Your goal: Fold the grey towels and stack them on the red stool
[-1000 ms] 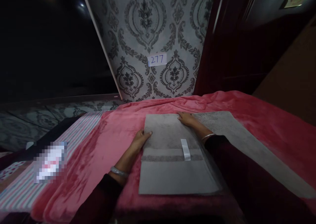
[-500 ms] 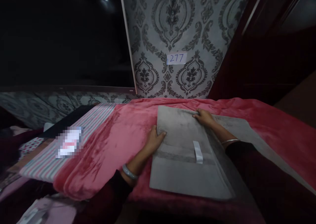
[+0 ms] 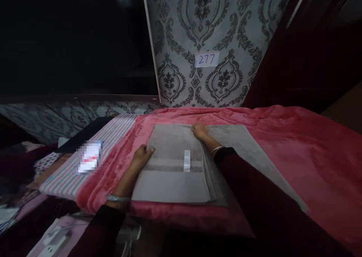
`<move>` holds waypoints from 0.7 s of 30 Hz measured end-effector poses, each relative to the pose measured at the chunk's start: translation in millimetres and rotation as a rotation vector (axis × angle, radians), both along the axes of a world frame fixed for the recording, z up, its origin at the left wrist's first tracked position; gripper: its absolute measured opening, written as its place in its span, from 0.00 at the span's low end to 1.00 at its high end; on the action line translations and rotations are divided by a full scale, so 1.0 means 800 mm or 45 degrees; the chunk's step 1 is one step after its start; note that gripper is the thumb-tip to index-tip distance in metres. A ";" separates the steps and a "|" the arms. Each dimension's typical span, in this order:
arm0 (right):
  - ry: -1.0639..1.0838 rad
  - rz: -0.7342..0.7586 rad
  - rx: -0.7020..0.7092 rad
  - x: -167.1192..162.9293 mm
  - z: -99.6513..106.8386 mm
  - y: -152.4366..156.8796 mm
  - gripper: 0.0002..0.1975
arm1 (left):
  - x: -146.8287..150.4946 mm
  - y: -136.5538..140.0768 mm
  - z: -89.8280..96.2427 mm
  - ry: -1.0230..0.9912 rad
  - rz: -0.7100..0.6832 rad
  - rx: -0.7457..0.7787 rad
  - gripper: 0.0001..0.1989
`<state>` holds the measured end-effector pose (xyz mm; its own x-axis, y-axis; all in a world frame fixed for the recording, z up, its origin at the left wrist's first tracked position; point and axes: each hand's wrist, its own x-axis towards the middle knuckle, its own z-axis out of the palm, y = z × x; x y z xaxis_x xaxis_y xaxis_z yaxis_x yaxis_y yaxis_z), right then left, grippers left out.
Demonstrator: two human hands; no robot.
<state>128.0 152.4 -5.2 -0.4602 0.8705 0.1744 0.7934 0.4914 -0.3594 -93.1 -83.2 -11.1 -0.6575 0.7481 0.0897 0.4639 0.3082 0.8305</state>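
Observation:
A grey towel (image 3: 171,185), folded into layers on its left part, lies on a pink plush blanket (image 3: 285,155). A white label (image 3: 187,160) hangs on its upper layer near a smooth band. My left hand (image 3: 141,157) grips the towel's left edge, thumb on top and fingers mostly hidden beneath. At the far edge, where the folded part meets the single layer, my right hand (image 3: 200,131) is closed on the cloth, slightly blurred. The single layer (image 3: 237,140) stretches flat to the right, partly behind my right forearm.
A striped cloth (image 3: 65,179) with a pixelated bright item (image 3: 89,157) lies to the left. A power strip (image 3: 55,245) sits at the lower left. Behind stand a large dark screen (image 3: 76,42) and a patterned wall with a paper (image 3: 207,59) marked 277.
Both hands have moved left, carrying the folded part of the towel with them. More of its flat single layer now shows on the right. The view has shifted slightly.

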 end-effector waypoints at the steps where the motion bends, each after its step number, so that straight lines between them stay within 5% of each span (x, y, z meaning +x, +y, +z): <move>1: -0.004 -0.002 0.007 -0.004 -0.011 -0.002 0.12 | -0.005 0.001 -0.015 0.059 0.036 -0.024 0.14; 6: -0.017 -0.007 0.067 0.007 -0.025 0.007 0.17 | -0.013 0.008 -0.050 0.017 0.099 -0.053 0.12; 11: 0.050 -0.016 0.138 0.014 -0.027 0.014 0.14 | -0.014 0.006 -0.054 -0.030 0.001 0.041 0.17; 21: 0.226 -0.193 -0.100 0.015 -0.029 0.033 0.15 | -0.005 0.000 -0.049 0.133 0.059 -0.014 0.21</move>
